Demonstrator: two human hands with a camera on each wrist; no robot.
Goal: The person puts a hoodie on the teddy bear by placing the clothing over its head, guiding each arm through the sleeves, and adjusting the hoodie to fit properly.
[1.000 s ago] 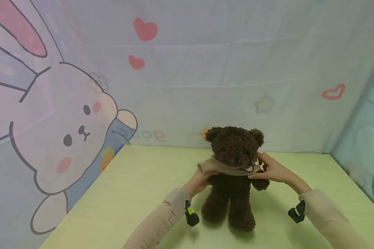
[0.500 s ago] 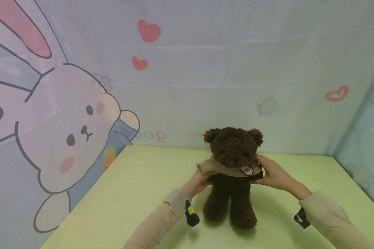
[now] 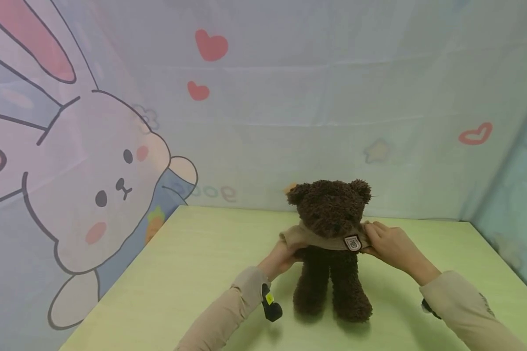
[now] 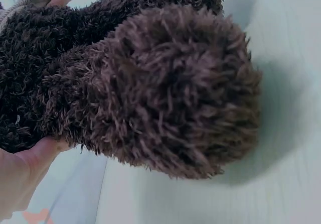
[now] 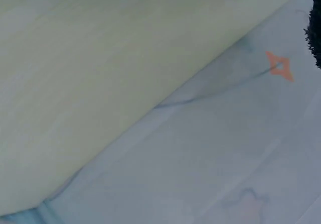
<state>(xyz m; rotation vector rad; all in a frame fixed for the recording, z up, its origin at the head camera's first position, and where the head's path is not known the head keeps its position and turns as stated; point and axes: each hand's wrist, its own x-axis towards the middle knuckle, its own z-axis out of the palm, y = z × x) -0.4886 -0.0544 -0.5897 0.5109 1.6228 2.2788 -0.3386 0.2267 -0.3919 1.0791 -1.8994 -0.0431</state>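
A dark brown teddy bear (image 3: 329,204) stands upright on the table, with a small beige shirt (image 3: 322,241) bunched round its upper body. On the shirt's front is a shield-shaped badge (image 3: 353,243). My left hand (image 3: 281,257) holds the bear's side just below the shirt; the left wrist view shows the thumb against the fur, the other fingers being hidden. At the other side, my right hand (image 3: 391,246) pinches the shirt's sleeve edge with curled fingers. The bear's arm on that side is out of sight. Only a sliver of dark fur (image 5: 315,28) shows in the right wrist view.
The pale green table (image 3: 202,253) reaches back to a hanging cloth (image 3: 263,122) printed with a rabbit and hearts. A black wrist camera (image 3: 271,304) hangs under the left sleeve, close to the bear's leg.
My right hand has gone from the bear's arm to gripping the shirt's sleeve. The arm is now hidden, the badge faces forward, and the bear's legs have swung right. My left hand has barely moved.
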